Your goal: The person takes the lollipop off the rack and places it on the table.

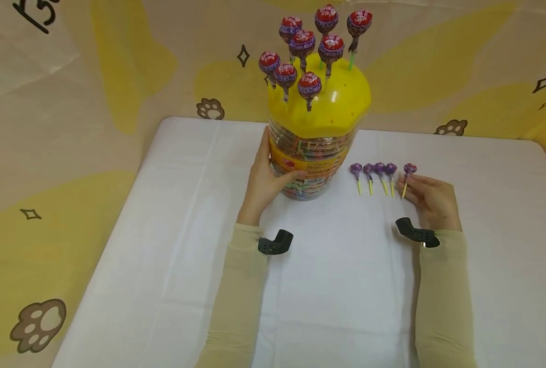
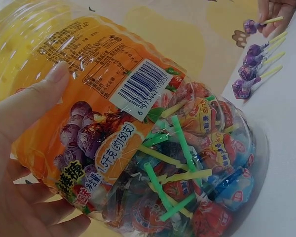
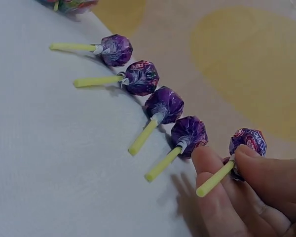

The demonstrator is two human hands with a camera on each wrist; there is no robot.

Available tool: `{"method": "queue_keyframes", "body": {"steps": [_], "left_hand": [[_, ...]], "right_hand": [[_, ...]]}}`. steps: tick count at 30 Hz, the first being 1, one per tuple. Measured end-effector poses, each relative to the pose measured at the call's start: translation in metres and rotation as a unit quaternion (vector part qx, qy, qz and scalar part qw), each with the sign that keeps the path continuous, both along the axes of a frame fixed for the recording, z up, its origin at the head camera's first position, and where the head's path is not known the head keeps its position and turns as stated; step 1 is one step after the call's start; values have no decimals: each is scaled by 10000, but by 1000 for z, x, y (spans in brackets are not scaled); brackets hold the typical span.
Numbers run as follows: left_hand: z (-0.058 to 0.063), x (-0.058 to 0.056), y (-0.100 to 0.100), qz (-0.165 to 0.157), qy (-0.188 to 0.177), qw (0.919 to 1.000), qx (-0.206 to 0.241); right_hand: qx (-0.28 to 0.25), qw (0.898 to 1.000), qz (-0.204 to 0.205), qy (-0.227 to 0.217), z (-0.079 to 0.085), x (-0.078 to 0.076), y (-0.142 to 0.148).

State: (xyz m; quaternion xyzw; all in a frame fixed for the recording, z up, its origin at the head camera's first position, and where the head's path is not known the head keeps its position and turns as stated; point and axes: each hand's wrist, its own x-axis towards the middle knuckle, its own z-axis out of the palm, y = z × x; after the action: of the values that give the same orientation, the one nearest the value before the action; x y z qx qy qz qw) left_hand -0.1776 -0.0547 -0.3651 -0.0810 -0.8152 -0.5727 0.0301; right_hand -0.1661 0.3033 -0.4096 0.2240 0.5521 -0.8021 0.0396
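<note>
A clear plastic jar [image 2: 153,192] full of wrapped lollipops stands on the table under a yellow lid [image 1: 341,97]. Several red-and-purple lollipops [image 1: 309,86] stick up out of that lid. My left hand [image 1: 265,179] grips the jar from its left side, thumb across the orange label [image 2: 113,64]. Over to the right, my right hand [image 1: 431,199] pinches a purple lollipop [image 3: 249,140] between thumb and fingers, its yellow stick pointing toward me. Beside it several purple lollipops [image 3: 189,134] lie in a row, sticks toward me.
A white cloth [image 1: 337,286] covers the table. Behind its far edge hangs a yellow-and-beige backdrop [image 1: 438,66] with paw prints. A black wrist mount [image 1: 417,235] sits on the right sleeve, and another black mount [image 1: 276,243] on the left.
</note>
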Motion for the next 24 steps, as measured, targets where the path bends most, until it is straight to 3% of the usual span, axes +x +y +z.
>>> {"method": "queue_keyframes", "body": {"steps": [9, 17, 24], "left_hand": [[1, 1, 0, 13, -5, 10000, -16], [1, 1, 0, 16, 65, 10000, -11], [0, 0, 0, -17, 83, 10000, -47]], "right_hand": [[649, 9978, 118, -46, -3, -3, -3], [1408, 9895, 291, -173, -4, -8, -4], [1830, 9818, 164, -486, -6, -12, -2]]}}
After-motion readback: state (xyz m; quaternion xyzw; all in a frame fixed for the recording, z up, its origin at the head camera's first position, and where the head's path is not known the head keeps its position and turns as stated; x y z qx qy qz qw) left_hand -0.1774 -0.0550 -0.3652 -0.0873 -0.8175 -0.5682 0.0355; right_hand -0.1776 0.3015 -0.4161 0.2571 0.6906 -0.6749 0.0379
